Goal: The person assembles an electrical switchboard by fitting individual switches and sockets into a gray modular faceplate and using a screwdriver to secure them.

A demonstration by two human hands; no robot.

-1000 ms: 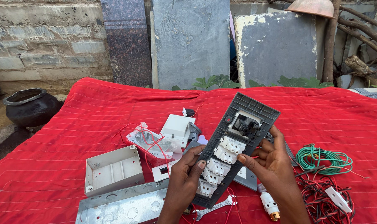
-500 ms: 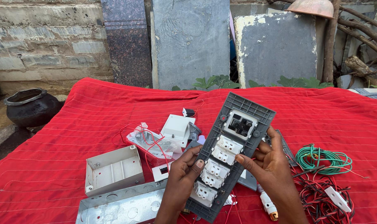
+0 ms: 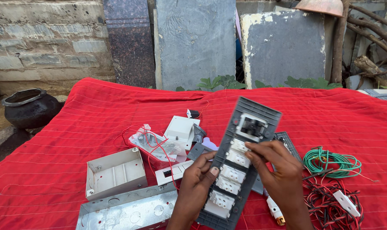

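I hold a long grey switch plate [image 3: 261,114] up over the red cloth, its back side facing me, with several white switch modules [image 3: 227,179] clipped along it and one open socket frame near the top. My left hand [image 3: 192,194] grips its left edge, thumb pressed on a lower module. Gripping the right edge is my right hand [image 3: 279,179], fingers laid across a module in the middle. The plate tilts slightly to the right.
On the red cloth [image 3: 74,127] lie a small white box [image 3: 113,172], a long metal box [image 3: 127,209], a clear packet with red wire [image 3: 153,147], a white module [image 3: 180,127], a green wire coil [image 3: 332,162], red-black wires [image 3: 334,200]. A black pot [image 3: 29,108] stands left; stone slabs behind.
The plate has swung more upright and shifted slightly left and down in my hands. My right fingers have moved onto a middle module.
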